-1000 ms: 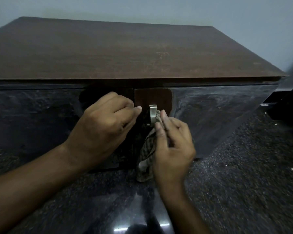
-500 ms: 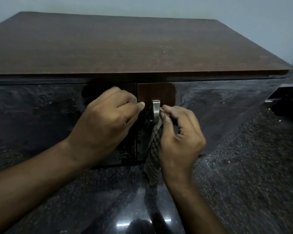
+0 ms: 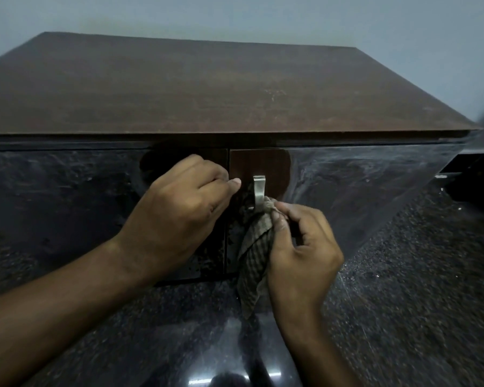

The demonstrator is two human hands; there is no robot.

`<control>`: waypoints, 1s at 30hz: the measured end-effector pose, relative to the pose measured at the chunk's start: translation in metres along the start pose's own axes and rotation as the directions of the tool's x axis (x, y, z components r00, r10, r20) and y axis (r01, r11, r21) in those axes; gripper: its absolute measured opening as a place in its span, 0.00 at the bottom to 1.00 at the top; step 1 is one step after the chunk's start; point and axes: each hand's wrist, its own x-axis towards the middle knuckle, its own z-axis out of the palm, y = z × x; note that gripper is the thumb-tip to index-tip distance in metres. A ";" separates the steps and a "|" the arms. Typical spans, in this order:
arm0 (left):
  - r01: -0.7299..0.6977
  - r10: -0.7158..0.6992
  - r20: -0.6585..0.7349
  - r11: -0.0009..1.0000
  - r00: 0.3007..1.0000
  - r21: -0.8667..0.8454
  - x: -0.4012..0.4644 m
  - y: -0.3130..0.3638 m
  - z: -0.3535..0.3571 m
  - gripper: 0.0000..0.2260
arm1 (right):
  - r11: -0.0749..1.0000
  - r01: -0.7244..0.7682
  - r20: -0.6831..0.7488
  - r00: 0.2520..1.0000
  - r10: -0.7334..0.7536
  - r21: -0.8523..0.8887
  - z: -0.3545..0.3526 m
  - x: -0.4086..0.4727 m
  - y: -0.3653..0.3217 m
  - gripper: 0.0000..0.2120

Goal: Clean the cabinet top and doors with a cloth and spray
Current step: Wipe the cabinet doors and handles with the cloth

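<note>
A right hand (image 3: 302, 247) grips a checked cloth (image 3: 256, 247) at the metal door handle's (image 3: 258, 192) 6 o'clock end, while the left hand (image 3: 176, 216), fingers curled, holds the left cabinet door (image 3: 67, 205).

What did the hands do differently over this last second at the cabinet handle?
The right hand slid the cloth down from the top of the metal handle to its lower end, fingers curling tighter. The left hand stayed curled against the left door.
</note>
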 end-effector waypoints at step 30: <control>0.015 -0.012 0.051 0.999 0.999 -0.053 -0.002 -0.007 -0.003 0.09 | 0.961 0.207 0.246 0.956 -0.158 -0.184 0.060 -0.075 0.002 0.26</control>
